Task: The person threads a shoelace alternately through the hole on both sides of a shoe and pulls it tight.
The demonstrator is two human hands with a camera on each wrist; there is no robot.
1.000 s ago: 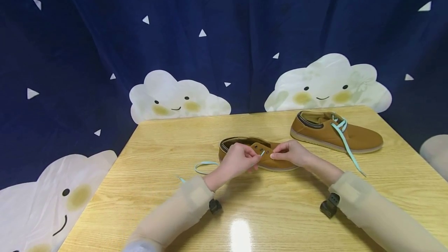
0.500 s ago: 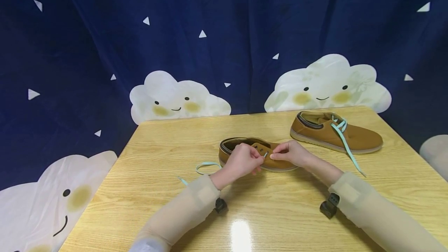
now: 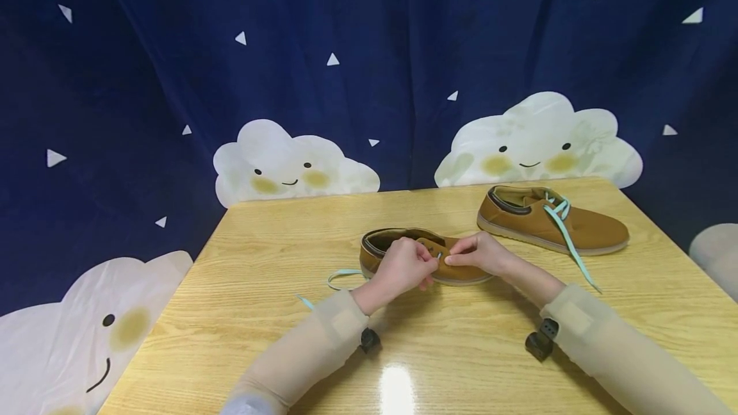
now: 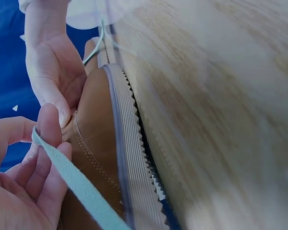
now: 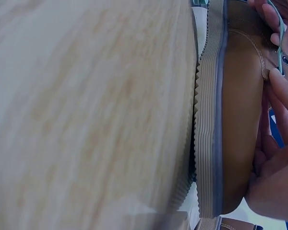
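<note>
A tan lace-up shoe (image 3: 466,273) sits mid-table with its toe pointing right. My left hand (image 3: 405,266) pinches a mint-green shoelace (image 4: 81,187) between thumb and fingers. In the right wrist view, the lace (image 5: 280,28) runs down to the eyelet nearest the toe, its tip right at the hole. Another dark-rimmed eyelet (image 5: 286,61) shows beside it. My right hand (image 3: 483,253) grips the front of the shoe, thumb and fingertips at the edge of the eyelet flap close to the lace tip. The rest of the lace trails left, partly hidden behind the left arm.
A second tan shoe (image 3: 576,229), laced in mint green, stands at the back right with one lace end (image 3: 579,264) hanging onto the table. A loop of loose lace (image 3: 341,272) lies left of the nearer shoe on the wooden table (image 3: 277,229). A dark blue curtain hangs behind.
My left hand has moved slightly right, bringing the lace tip from near the middle eyelet to the one nearest the toe. The right hand and both shoes stay in place.
</note>
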